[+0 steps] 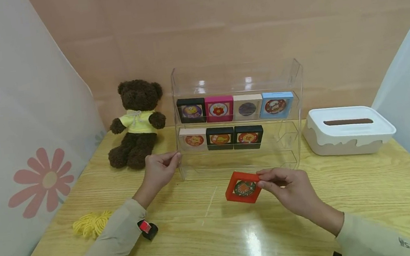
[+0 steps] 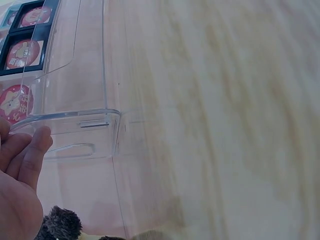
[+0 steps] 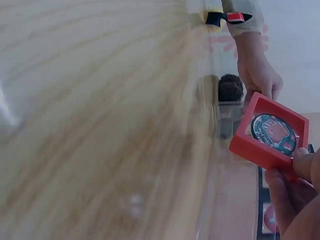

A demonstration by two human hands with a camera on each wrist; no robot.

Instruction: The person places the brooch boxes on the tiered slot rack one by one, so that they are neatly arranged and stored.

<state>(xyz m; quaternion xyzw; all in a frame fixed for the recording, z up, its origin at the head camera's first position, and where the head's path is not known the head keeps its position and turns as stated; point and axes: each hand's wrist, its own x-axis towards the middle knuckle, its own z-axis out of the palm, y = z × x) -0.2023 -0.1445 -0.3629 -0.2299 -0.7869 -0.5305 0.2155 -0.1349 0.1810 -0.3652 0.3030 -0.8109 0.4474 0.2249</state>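
My right hand (image 1: 291,188) pinches the right edge of a red square display frame (image 1: 229,194), tilted above the table before the rack. Behind its window sits a round dark green badge (image 3: 274,134) with a pink paw-like print. My left hand (image 1: 159,171) pinches the lower left side edge of a clear display rack (image 1: 209,161). In the left wrist view, the fingers (image 2: 36,155) meet that clear edge. Four-across on the upper tier stand black, magenta, beige and blue frames, the blue frame (image 1: 277,105) at right. Below are a beige frame (image 1: 193,139) and two black ones.
A brown teddy bear (image 1: 139,125) in a yellow top sits left of the rack. A white tissue box (image 1: 348,130) stands to its right. Yellow cord (image 1: 91,224) lies by my left forearm. Curtains hang behind and at both sides.
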